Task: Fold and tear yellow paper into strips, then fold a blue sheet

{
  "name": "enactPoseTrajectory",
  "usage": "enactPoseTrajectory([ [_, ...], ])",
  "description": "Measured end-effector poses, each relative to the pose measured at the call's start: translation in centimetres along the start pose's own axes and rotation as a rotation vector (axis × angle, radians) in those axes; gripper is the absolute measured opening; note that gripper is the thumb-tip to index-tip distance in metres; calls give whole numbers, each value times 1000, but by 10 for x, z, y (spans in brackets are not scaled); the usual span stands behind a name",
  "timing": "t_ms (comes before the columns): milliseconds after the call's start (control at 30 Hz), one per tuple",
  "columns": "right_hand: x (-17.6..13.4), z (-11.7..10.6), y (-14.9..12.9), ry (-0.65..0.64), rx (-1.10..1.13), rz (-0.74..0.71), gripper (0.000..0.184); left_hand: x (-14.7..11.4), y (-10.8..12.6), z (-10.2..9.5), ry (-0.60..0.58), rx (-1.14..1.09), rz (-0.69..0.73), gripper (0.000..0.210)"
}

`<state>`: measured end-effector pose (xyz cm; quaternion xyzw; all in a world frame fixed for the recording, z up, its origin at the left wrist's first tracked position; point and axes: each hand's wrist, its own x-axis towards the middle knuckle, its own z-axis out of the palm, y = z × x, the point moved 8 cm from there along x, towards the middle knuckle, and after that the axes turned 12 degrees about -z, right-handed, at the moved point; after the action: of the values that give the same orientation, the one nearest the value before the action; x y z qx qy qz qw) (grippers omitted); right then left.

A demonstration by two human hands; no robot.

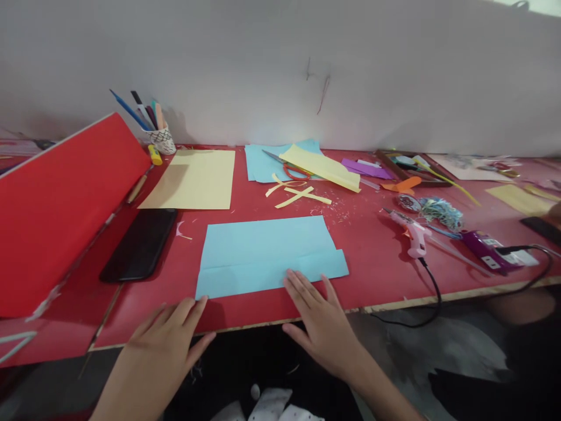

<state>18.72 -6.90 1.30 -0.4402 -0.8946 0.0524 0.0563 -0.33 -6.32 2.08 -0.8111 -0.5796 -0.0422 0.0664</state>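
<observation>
A light blue sheet of paper lies on the red tabletop with its near edge folded over in a long strip. The strip's right end juts out slightly past the sheet behind it. My right hand rests its outstretched fingertips on the folded strip, right of the middle. My left hand is at the table's front edge, fingers extended, index fingertip by the paper's near left corner. Neither hand grips anything. To the left lies a black smartphone.
Behind are a pale yellow sheet, scissors with orange handles, yellow paper strips and a pen cup. A pink glue gun and purple extension socket lie right. A red board leans at left. Another person's hand shows far right.
</observation>
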Motion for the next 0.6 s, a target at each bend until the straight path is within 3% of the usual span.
enactPoseTrajectory([
  [133,-31,-4,29,58,-132,142,56,5,-2,-4,57,50,-70,40],
  [233,-52,-8,49,93,-212,243,56,12,0,-8,94,35,-37,39],
  [333,-63,-14,62,101,-247,310,53,23,0,-6,50,41,-3,35],
  [467,-51,-35,65,86,-280,266,43,38,2,-5,-35,57,42,28],
  [600,-11,-60,54,98,-310,107,31,56,15,-8,-63,15,60,40],
])
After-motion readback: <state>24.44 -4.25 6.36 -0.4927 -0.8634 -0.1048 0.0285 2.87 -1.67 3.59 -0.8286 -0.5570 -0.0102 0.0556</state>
